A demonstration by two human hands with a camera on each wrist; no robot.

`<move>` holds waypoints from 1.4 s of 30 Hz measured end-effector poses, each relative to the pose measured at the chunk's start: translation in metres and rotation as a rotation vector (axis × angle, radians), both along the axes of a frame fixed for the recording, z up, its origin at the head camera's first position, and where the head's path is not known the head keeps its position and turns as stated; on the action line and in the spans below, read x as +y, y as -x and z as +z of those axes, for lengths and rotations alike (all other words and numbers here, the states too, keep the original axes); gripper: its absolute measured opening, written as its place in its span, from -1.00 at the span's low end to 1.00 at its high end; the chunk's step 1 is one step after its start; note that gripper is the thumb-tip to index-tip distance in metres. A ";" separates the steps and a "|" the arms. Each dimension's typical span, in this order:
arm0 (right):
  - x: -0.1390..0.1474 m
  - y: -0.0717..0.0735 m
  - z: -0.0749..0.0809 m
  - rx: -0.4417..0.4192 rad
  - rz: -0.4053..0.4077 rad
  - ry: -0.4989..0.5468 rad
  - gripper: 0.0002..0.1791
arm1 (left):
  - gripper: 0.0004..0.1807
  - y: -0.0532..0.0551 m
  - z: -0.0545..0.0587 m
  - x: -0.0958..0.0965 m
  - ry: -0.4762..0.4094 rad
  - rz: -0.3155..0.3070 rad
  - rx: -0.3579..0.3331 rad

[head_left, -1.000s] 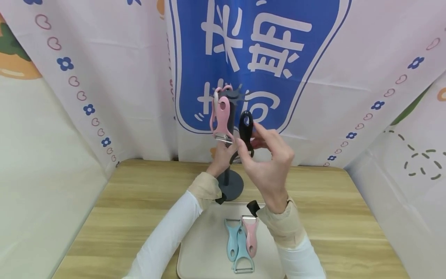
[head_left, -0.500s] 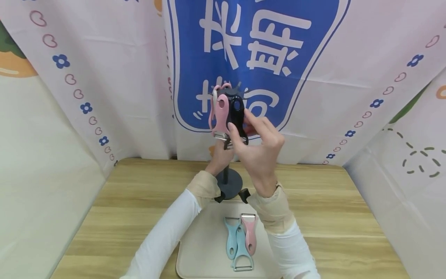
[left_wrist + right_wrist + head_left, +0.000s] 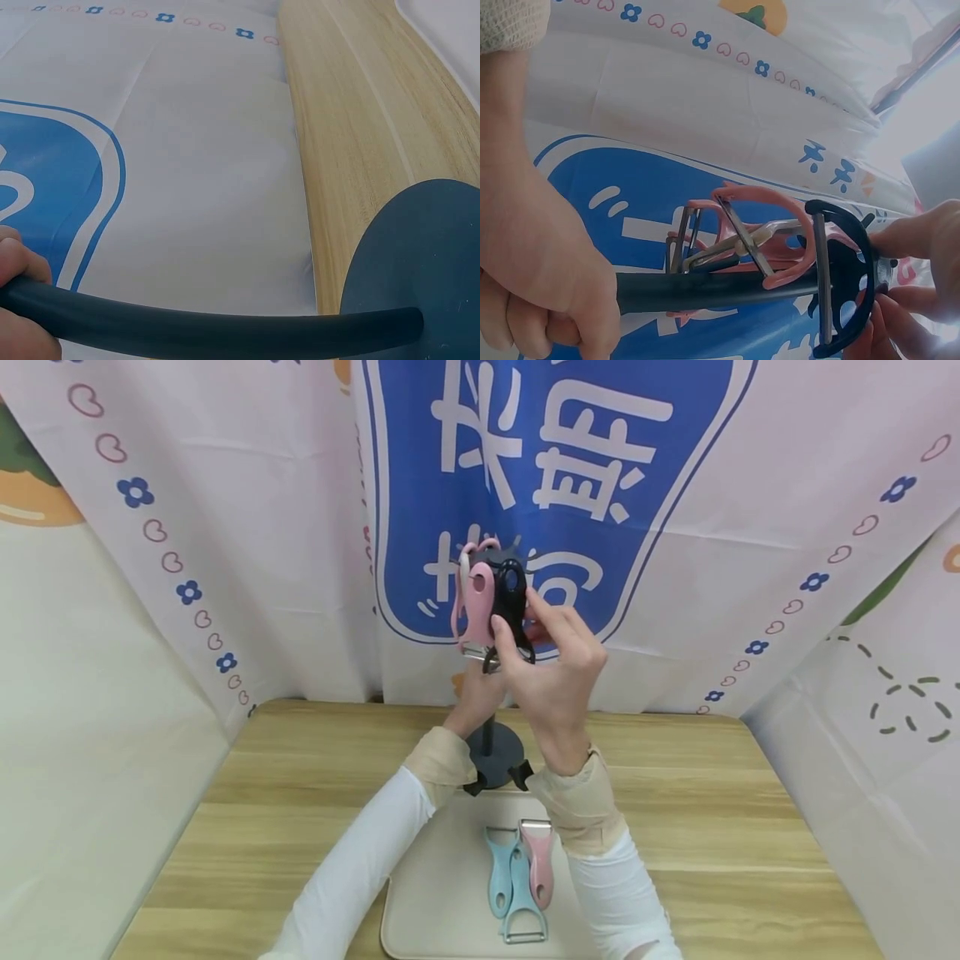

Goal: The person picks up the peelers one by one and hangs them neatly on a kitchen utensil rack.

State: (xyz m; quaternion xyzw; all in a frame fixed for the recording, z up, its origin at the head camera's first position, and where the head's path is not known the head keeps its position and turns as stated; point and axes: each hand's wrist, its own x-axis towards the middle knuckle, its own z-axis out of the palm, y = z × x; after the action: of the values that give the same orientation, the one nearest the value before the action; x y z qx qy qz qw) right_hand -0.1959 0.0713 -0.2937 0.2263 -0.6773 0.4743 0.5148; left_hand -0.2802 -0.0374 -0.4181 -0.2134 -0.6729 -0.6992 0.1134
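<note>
A dark stand (image 3: 501, 755) rises behind the tray, with a ring of hooks at its top. My left hand (image 3: 478, 697) grips its pole (image 3: 187, 330) below the hanging peelers. Between thumb and fingers, my right hand (image 3: 557, 653) pinches a black peeler (image 3: 512, 600), blade end down, with its handle hole up against a hook. Whether the hook passes through the hole, I cannot tell. Right beside it hangs a pink peeler (image 3: 477, 610). More pink and a metal-and-white peeler hang behind, partly hidden, in the right wrist view too.
On the wooden table (image 3: 675, 827), a beige tray (image 3: 427, 893) holds two light-blue peelers (image 3: 522, 893) and a pink peeler (image 3: 540, 864). A printed cloth (image 3: 315, 568) hangs close behind the stand. Free hooks (image 3: 525, 556) stick out at the rack's right.
My right hand has carried the black peeler left and slightly up, from beside the rack to its hooks next to the pink peeler. The left hand keeps its grip on the pole.
</note>
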 end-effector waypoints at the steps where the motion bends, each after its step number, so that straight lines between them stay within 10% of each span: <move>1: 0.000 0.001 0.000 -0.003 0.003 -0.001 -0.58 | -0.61 0.000 0.000 0.000 -0.002 -0.005 0.005; 30: 0.003 0.005 -0.014 -0.103 0.042 -0.044 -0.56 | -0.42 -0.004 0.000 0.001 -0.026 -0.044 0.013; 42: 0.004 0.006 -0.013 -0.070 0.037 -0.034 -0.60 | -0.62 -0.005 -0.001 -0.003 0.056 0.019 -0.107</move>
State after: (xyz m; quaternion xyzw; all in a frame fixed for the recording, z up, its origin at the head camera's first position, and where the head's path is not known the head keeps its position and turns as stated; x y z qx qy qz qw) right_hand -0.2021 0.0755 -0.3068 0.2306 -0.6984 0.4798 0.4783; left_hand -0.2747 -0.0400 -0.4187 -0.1726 -0.6992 -0.6894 0.0779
